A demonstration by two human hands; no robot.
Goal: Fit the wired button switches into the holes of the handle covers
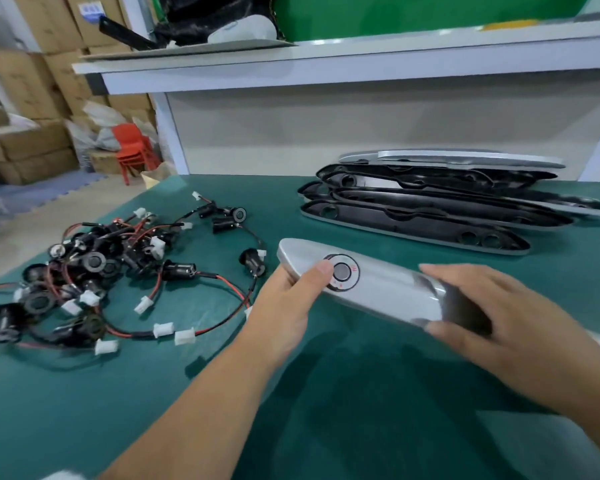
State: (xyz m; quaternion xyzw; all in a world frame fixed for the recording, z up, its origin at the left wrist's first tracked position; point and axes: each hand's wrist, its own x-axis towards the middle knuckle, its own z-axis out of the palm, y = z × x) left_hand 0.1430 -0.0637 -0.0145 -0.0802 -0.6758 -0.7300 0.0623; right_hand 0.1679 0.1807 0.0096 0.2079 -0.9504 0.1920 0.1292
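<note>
I hold a long silver handle cover (385, 289) just above the green table, its outer face up. A round black button switch (342, 271) sits in the hole near the cover's left end. My left hand (288, 303) grips that left end, thumb lying at the button's rim. My right hand (492, 320) wraps over the cover's right part, fingers on top and thumb at the near edge. A tangled heap of black button switches (84, 271) with red-black wires and white plugs lies at the left. One loose switch (253, 261) stands close to my left hand.
A stack of handle covers (430, 209), black insides up, lies at the back right of the green table (153, 393). Behind it rises a white shelf (326, 67) with clutter on top. Cardboard boxes (32, 98) and red chairs (132, 147) stand beyond the table's left edge.
</note>
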